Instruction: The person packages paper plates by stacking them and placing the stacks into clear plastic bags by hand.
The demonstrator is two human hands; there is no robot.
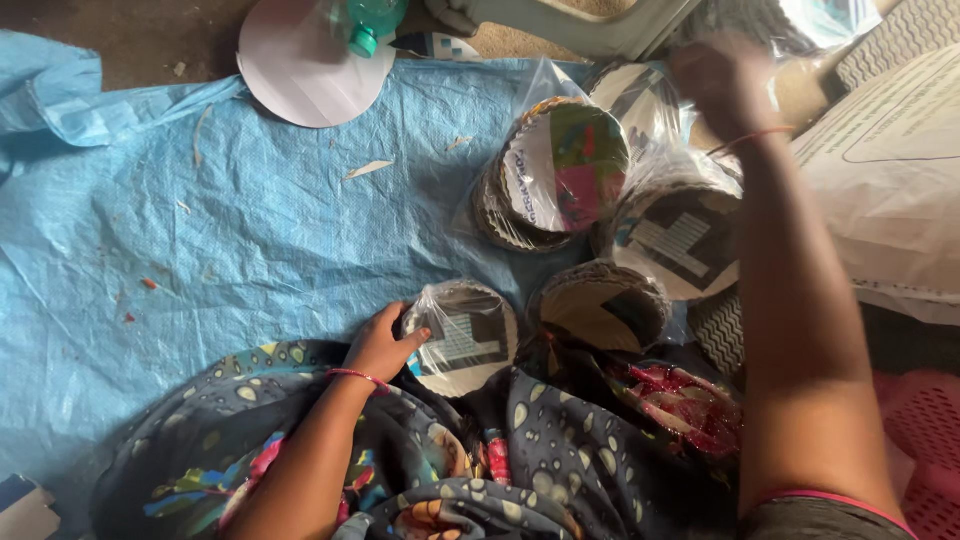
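Observation:
My left hand grips the edge of a clear plastic bag holding a stack of round paper plates, which rests on my lap's patterned cloth. My right hand is raised and blurred at the upper right, above other bagged plate stacks; whether it holds anything I cannot tell. An unbagged stack of round plates lies just right of the bagged one. Two more bagged stacks, one with a colourful face and one with a dark and white face, lie further away.
A blue tarp covers the floor. A single white round disc and a green bottle lie at the top. A large white sack is on the right, a pink crate at the lower right.

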